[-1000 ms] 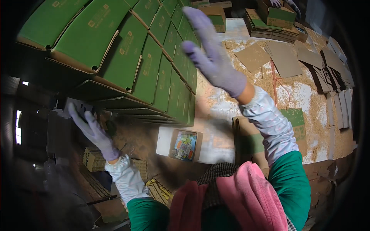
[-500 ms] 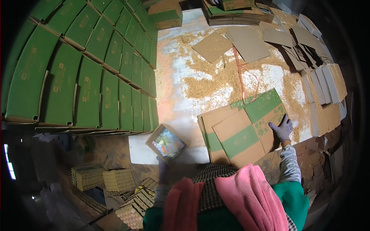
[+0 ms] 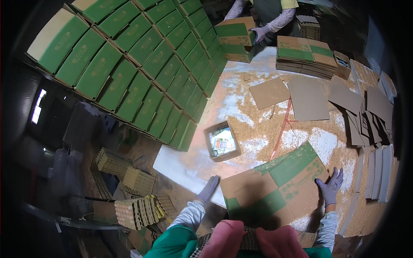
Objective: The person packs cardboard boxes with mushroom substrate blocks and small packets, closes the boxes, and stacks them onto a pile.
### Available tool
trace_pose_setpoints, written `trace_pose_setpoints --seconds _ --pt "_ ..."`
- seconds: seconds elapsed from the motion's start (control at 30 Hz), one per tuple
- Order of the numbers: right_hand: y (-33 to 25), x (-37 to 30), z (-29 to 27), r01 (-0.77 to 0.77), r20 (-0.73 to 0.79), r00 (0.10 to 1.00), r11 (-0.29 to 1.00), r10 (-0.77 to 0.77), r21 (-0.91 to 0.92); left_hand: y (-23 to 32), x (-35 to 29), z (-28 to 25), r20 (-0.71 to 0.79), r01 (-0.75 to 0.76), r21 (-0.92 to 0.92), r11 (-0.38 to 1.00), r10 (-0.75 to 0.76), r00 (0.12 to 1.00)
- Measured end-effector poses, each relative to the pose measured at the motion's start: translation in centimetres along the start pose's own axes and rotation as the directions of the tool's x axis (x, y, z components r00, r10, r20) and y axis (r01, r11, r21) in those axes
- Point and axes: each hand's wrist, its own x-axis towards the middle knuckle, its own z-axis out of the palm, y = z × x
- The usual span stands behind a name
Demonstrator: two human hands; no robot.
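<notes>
Flattened brown and green cartons (image 3: 297, 182) lie on the near part of the table in front of me. My right hand (image 3: 330, 185), in a grey glove, is at their right edge with thumb and fingers apart. On the other side my gloved left hand (image 3: 209, 189) is stretched out beside their left edge, over the table's near edge, holding nothing. A small open cardboard box (image 3: 235, 153) with colourful packets or leaflets inside stands on the table, beyond my left hand.
Green cartons (image 3: 124, 64) form a tall stacked wall at left. Across the white table (image 3: 180, 170), a co-worker's gloved hand (image 3: 260, 33) holds a carton (image 3: 234, 29). Folded cartons (image 3: 303, 66) and loose cardboard sheets (image 3: 309, 96) lie among grainy husks. Egg trays (image 3: 133, 213) sit lower left.
The small box has moved farther onto the table and my left hand has let go of it, reaching toward the flattened cartons. The view has shifted, bringing the co-worker into sight.
</notes>
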Motion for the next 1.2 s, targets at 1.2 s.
trace_pose_setpoints --seconds 1.2 --pt "-5.1 -3.7 -27.0 -0.033 0.316 0.946 0.946 -0.074 0.321 -25.7 11.5 -28.9 0.392 0.311 -0.866 -0.391 -0.148 0.908"
